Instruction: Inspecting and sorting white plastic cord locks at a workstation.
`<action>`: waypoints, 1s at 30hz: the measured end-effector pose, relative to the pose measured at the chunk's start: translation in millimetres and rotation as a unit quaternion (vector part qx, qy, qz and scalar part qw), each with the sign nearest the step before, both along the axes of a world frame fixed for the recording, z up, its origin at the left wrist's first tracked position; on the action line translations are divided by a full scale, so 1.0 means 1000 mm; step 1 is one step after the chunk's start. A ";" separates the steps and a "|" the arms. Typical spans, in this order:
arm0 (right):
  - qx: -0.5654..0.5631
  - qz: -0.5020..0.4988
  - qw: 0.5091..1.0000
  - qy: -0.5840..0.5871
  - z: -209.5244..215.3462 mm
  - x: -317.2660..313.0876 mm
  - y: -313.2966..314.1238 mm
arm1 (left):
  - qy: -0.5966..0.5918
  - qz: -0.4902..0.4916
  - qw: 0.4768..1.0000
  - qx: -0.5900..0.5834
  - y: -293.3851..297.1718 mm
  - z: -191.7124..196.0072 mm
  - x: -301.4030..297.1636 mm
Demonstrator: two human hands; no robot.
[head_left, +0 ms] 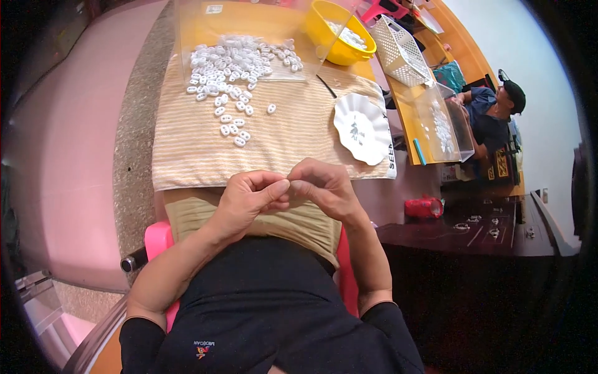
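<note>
Both hands meet just above the near edge of the striped cloth (205, 146), over the person's lap. The left hand (249, 198) is curled, thumb and forefinger pressed together at the tip; the right hand (327, 187) mirrors it, its fingertips pinched and touching those of the left. Whatever sits between the two pinches is too small and too covered by the fingers to make out; it may be one of the small white pieces, but that cannot be confirmed. The hands are held close to the body, likely because fine two-handed work is steadier there. The pile of small white oval pieces (240, 59) lies well apart from the hands, at the far side of the cloth, with a scatter of loose ones (233, 128) trailing toward the person, within easy reach. The cloth probably keeps the pieces from rolling or sliding. A clear plastic sheet or tray (187, 25) stands around the far part of the pile. To the right of the cloth sits a white scalloped dish (364, 128) holding a few tiny dark items, and a thin dark tool (326, 86) lies just beyond it. A yellow bowl (330, 34) with white pieces and a white perforated basket (402, 53) stand farther back. Another person (492, 115) sits at the far right beside a clear bin (442, 128).
</note>
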State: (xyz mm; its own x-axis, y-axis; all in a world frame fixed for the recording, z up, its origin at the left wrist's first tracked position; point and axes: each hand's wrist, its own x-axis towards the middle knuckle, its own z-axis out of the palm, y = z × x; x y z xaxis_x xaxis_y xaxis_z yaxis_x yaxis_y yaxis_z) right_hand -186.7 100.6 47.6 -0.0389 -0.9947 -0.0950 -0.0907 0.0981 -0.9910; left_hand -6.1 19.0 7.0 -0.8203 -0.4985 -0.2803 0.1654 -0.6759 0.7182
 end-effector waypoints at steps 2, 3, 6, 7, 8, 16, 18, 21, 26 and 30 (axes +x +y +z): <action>-0.011 0.004 1.000 0.007 -0.001 0.002 -0.001 | -0.003 0.002 1.000 0.000 -0.001 0.001 0.001; -0.022 0.005 1.000 0.013 -0.002 0.003 -0.001 | -0.005 0.001 1.000 0.000 -0.001 0.002 0.002; -0.027 -0.007 0.999 0.031 -0.004 0.006 -0.001 | 0.002 -0.002 1.000 -0.005 -0.003 0.003 0.002; -0.027 -0.006 0.999 0.030 -0.005 0.007 -0.001 | 0.001 -0.001 1.000 -0.005 -0.003 0.003 0.003; -0.041 -0.009 0.998 0.036 -0.006 0.008 -0.001 | 0.002 -0.002 1.000 -0.004 -0.004 0.002 0.003; -0.076 -0.051 0.995 0.029 -0.016 0.017 -0.001 | 0.003 0.000 1.000 -0.017 -0.006 0.002 0.003; -0.051 -0.069 0.996 -0.011 -0.018 0.018 0.000 | 0.013 0.007 1.000 -0.021 -0.005 0.001 0.004; -0.066 -0.063 0.996 0.013 -0.018 0.020 -0.001 | 0.016 0.024 0.999 -0.030 -0.004 -0.003 0.002; -0.049 -0.090 0.993 -0.051 -0.019 0.027 -0.001 | 0.005 0.041 0.997 -0.064 -0.001 -0.005 0.001; -0.019 -0.113 0.993 -0.035 -0.021 0.030 -0.003 | -0.010 0.057 0.991 -0.123 0.000 -0.006 0.000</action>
State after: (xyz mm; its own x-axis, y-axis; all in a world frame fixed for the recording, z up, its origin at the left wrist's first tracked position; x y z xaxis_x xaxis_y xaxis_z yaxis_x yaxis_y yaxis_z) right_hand -157.1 98.0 27.0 -0.2555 -0.9644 -0.0687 -0.0014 0.0714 -0.9974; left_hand -5.9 19.1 1.3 -0.7507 -0.6425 -0.1535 0.2148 -0.4572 0.8630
